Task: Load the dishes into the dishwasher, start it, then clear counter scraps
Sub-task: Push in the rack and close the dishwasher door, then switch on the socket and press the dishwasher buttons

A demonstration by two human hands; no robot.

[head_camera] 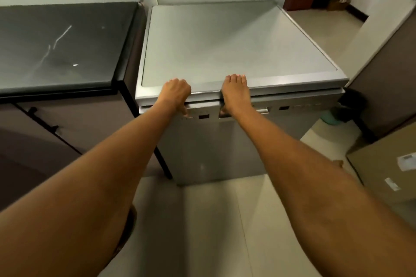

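A free-standing silver dishwasher [225, 40] stands in front of me with a bare flat top and its door [209, 146] shut. My left hand [176, 94] is curled over the front top edge, with its thumb down on the control strip [290, 108]. My right hand [235, 94] lies flat over the same edge, fingers resting on the top and thumb tucked under at the door's upper lip. No dishes are in view.
A dark stone counter [60, 47] with cabinets [74, 123] below adjoins the dishwasher on the left. A cardboard box [387, 164] sits on the floor at the right, with a dark bin [351, 101] behind it. Pale floor tiles [220, 231] lie below me.
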